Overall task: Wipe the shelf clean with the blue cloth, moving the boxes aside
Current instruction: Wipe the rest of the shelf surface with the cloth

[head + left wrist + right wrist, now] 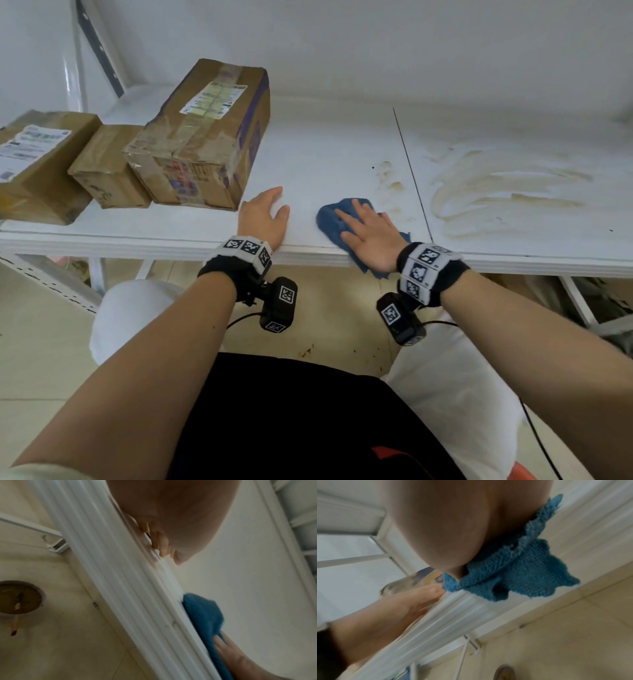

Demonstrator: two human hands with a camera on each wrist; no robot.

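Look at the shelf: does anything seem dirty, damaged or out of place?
Yes. Yellowish smeared residue streaks the shelf right of the blue cloth, with smaller spots beside its seam. The largest box looks crumpled and heavily taped.

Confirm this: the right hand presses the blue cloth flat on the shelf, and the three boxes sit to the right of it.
One detail is wrong. The right hand does press the blue cloth flat on the shelf, but the head view shows the three boxes to the left of it, beyond the left hand. To the right of the cloth there are only smeared stains.
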